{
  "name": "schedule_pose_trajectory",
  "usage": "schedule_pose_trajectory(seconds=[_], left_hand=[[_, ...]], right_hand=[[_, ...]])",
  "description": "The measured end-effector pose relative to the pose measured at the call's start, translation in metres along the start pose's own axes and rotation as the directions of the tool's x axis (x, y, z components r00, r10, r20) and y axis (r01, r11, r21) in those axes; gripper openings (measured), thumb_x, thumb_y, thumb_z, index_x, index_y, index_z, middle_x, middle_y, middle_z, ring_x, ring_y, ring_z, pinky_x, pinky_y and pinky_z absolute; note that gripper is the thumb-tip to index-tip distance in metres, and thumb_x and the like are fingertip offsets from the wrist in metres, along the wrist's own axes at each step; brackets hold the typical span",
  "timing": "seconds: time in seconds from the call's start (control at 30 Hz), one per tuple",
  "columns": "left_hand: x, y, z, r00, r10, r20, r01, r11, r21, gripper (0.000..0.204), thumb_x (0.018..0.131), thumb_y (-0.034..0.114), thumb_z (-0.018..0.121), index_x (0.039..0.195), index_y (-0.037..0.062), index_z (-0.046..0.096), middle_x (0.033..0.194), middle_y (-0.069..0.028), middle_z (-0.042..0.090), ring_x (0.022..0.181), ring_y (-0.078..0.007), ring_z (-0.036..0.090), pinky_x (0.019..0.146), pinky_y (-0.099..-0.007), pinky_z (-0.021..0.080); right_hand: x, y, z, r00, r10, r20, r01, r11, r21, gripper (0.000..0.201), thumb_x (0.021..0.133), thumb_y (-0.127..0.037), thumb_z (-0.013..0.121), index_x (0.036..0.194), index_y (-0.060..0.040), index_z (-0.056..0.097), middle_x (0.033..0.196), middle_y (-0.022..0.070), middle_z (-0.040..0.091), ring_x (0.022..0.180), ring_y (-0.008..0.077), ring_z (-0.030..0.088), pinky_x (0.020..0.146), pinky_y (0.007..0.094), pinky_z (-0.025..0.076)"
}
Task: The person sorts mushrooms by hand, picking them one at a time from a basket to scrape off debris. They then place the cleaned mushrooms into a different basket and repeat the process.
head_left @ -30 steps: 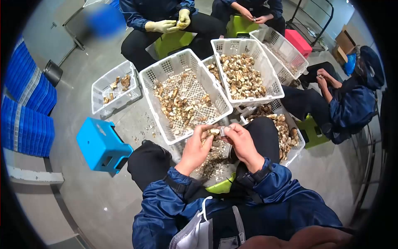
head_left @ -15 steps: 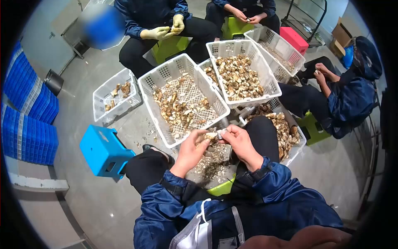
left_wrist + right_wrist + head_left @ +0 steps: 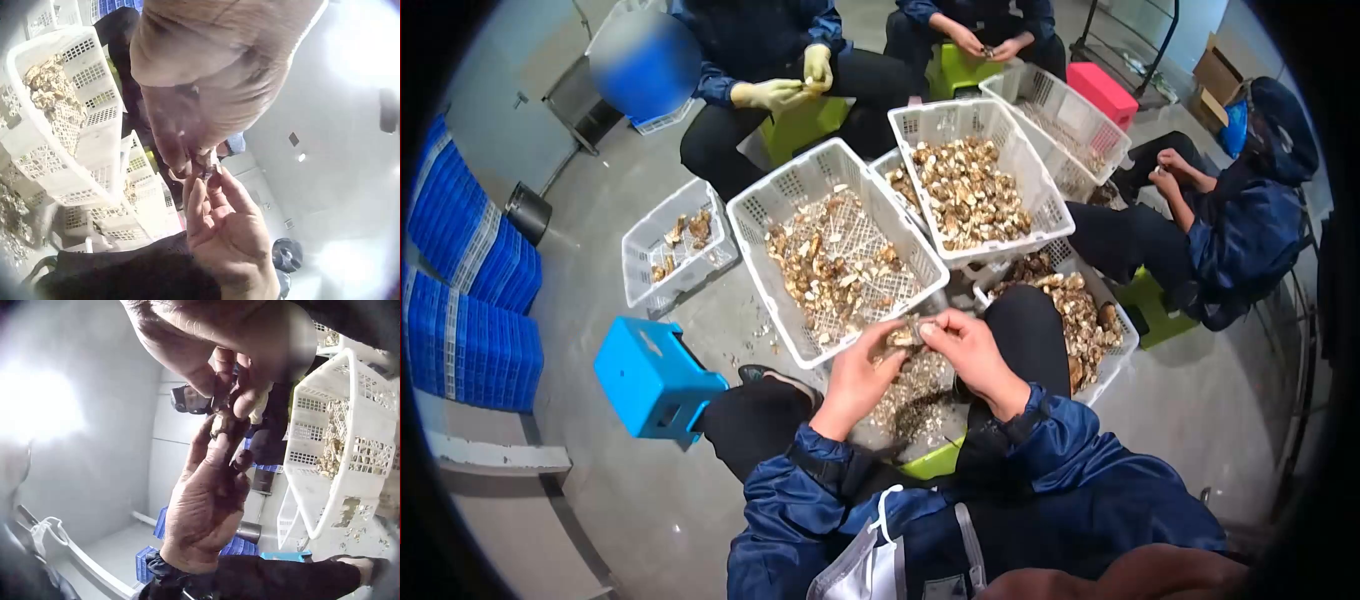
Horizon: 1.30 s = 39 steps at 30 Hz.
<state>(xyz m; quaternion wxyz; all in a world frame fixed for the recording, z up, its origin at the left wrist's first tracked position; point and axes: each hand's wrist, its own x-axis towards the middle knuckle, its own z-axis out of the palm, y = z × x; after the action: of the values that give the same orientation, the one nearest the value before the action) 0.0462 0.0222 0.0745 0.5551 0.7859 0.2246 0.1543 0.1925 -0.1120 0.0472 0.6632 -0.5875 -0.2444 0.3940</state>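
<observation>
Between my hands, low over the near crate's corner, is a small brown-and-white mushroom. My left hand grips it with thumb and fingers; its pale part shows above the left thumb in the right wrist view. My right hand pinches a small metal blade against the mushroom, the fingertips of both hands close together. In the head view the right fingers hide the blade. Ahead stands a white slatted crate with mushrooms scattered over its bottom.
A fuller white crate is behind to the right; another stands by my right knee. Trimmings litter the floor between my legs. A blue stool and stacked blue crates are at left. Other people sit around the crates.
The right fingers have closed in over the mushroom, covering the metal blade that showed earlier. The mushroom has turned slightly in the left hand. The head view has shifted a little.
</observation>
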Motion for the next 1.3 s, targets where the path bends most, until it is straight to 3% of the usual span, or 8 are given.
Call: schedule_pose_trajectory(seconds=[0.13,0.4,0.57,0.67,0.83,0.97,1.2,1.3], left_hand=[[0.005,0.001,0.006,0.963,-0.255,0.086,0.268,0.883,-0.386,0.037,0.095,0.003,0.068,0.13,-0.0012,0.059,0.112,-0.0068,0.07,0.104,-0.012,0.065,0.091,-0.0283,0.053],[0.008,-0.01,0.014,0.994,-0.067,-0.089,0.061,0.996,-0.068,0.029,0.091,0.007,0.073,0.118,0.0007,0.064,0.113,-0.0122,0.073,0.107,-0.0198,0.071,0.091,-0.0314,0.055],[0.01,0.0,0.016,0.992,-0.105,-0.071,0.105,0.994,-0.009,0.027,0.089,0.005,0.074,0.115,0.0021,0.065,0.111,-0.0127,0.074,0.104,-0.0209,0.073,0.087,-0.0309,0.056],[0.01,-0.01,0.02,0.998,0.024,-0.054,-0.024,1.0,-0.006,0.028,0.091,0.0,0.071,0.117,0.0003,0.062,0.104,-0.0074,0.072,0.096,-0.0106,0.068,0.083,-0.026,0.054],[0.009,-0.007,0.016,0.996,-0.052,-0.074,0.054,0.998,0.028,0.027,0.09,0.008,0.074,0.114,0.0037,0.065,0.107,-0.0129,0.075,0.105,-0.0215,0.072,0.085,-0.0327,0.056],[0.009,-0.023,0.015,0.988,-0.149,-0.037,0.138,0.969,-0.204,0.028,0.091,0.009,0.074,0.116,0.0033,0.063,0.106,-0.0109,0.073,0.106,-0.0226,0.072,0.087,-0.0325,0.055],[0.008,-0.019,0.012,0.991,-0.118,-0.057,0.109,0.984,-0.142,0.027,0.091,0.009,0.073,0.115,0.0034,0.062,0.106,-0.011,0.072,0.108,-0.0258,0.071,0.089,-0.0337,0.055],[0.007,-0.014,0.009,0.997,-0.067,-0.041,0.069,0.997,0.037,0.027,0.091,0.001,0.071,0.116,0.002,0.06,0.105,-0.0086,0.07,0.098,-0.0124,0.067,0.08,-0.027,0.053]], right_hand=[[-0.002,-0.003,-0.004,1.0,-0.023,0.012,0.023,1.0,-0.007,0.018,0.1,-0.014,0.067,0.108,0.0015,0.068,0.109,0.0017,0.07,0.086,0.0026,0.057,0.076,0.0199,0.048],[-0.007,-0.021,0.002,0.996,-0.052,-0.069,0.033,0.969,-0.244,0.017,0.099,-0.015,0.068,0.101,0.0022,0.066,0.107,0.0052,0.073,0.087,0.0045,0.059,0.078,0.0203,0.05],[-0.002,-0.008,-0.009,0.998,-0.017,-0.053,0.016,0.999,-0.028,0.017,0.099,-0.015,0.067,0.096,0.0012,0.064,0.097,0.0016,0.069,0.084,0.003,0.057,0.073,0.0216,0.049],[-0.001,0.001,-0.011,0.999,-0.007,-0.052,0.004,0.999,-0.048,0.017,0.099,-0.016,0.067,0.1,0.0006,0.065,0.095,-0.0002,0.068,0.085,0.0028,0.057,0.072,0.0215,0.049],[-0.003,-0.004,-0.002,0.992,-0.111,-0.052,0.106,0.989,-0.103,0.015,0.098,-0.015,0.067,0.096,0.0003,0.067,0.096,0.0022,0.07,0.089,0.005,0.06,0.076,0.0226,0.052],[0.001,0.002,-0.006,0.999,-0.002,-0.055,-0.001,0.998,-0.056,0.015,0.097,-0.014,0.068,0.096,0.0007,0.067,0.09,-0.0008,0.068,0.082,0.0029,0.058,0.072,0.021,0.049],[0.001,0.005,-0.009,0.999,0.018,-0.039,-0.022,0.994,-0.109,0.017,0.098,-0.016,0.069,0.098,0.0003,0.066,0.087,-0.0024,0.065,0.077,0.0009,0.056,0.066,0.0193,0.045],[0.0,0.004,-0.005,0.999,-0.014,-0.05,0.006,0.987,-0.161,0.017,0.097,-0.016,0.07,0.099,-0.0004,0.065,0.086,-0.0024,0.065,0.079,0.002,0.058,0.068,0.0201,0.047]])
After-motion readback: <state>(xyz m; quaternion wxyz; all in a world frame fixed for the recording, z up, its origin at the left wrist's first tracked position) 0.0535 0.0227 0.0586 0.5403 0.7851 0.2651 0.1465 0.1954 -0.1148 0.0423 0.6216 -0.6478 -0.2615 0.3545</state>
